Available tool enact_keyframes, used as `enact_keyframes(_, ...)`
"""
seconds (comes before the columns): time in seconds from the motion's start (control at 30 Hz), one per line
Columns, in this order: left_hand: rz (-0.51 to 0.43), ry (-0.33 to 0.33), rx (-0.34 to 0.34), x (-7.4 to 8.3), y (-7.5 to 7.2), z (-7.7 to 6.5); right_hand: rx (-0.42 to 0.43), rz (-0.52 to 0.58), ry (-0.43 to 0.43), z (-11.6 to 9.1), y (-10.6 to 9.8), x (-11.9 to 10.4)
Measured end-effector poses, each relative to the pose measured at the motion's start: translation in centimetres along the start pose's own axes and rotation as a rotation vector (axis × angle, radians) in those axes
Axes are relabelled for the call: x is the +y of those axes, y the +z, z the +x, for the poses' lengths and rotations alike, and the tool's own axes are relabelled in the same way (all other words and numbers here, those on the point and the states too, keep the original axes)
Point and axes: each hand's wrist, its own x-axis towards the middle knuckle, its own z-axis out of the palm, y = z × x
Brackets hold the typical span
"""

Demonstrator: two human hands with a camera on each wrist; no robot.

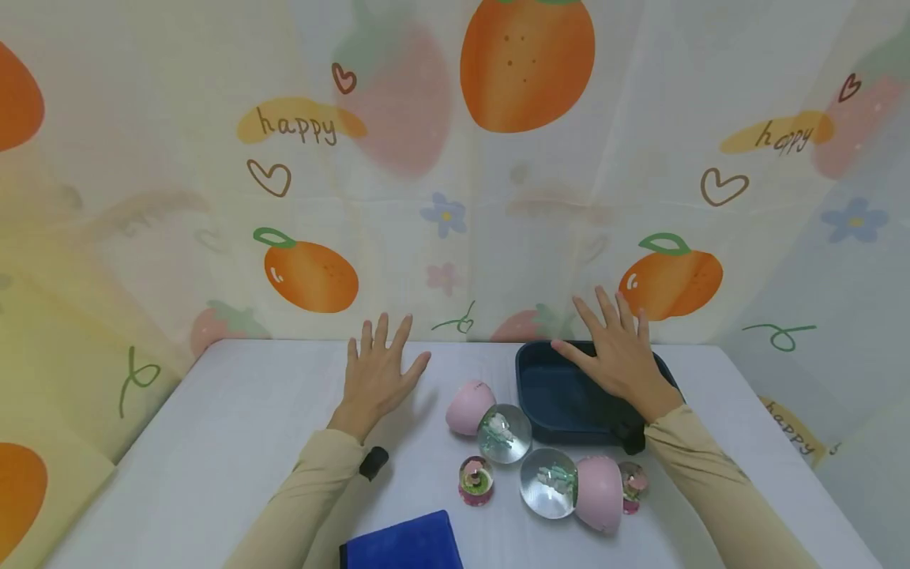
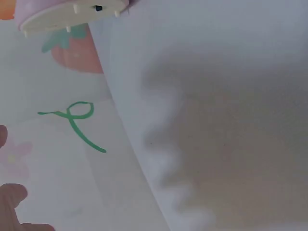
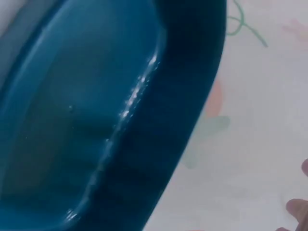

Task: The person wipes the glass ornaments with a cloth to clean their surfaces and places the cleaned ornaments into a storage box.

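Note:
With fingers spread, my left hand hovers over the left half of the white table, holding nothing. My right hand, also spread and holding nothing, is over the dark blue tray. Two snow globes with pink bases lie on their sides: one globe beside the tray, the other globe nearer the front. A small snow globe stands upright to their left. Another small globe is partly hidden behind the front pink base. In the left wrist view, a pink base shows its pale underside.
A folded blue cloth lies at the table's front edge. Behind the table hangs a printed fabric backdrop with fruit drawings. Dark wrist cameras are strapped under both wrists.

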Motion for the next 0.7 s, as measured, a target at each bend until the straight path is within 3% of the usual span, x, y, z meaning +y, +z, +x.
enact_keyframes(0.4,-0.003,-0.001,-0.026,1.2,-0.6,-2.4,-0.01,0.018,-0.039,-2.7,-0.8,-1.2)
enact_keyframes(0.7,-0.02,0.003,-0.021,2.0,-1.7,-4.6,-0.004,0.128,-0.045,-5.4,-1.6,-1.8)
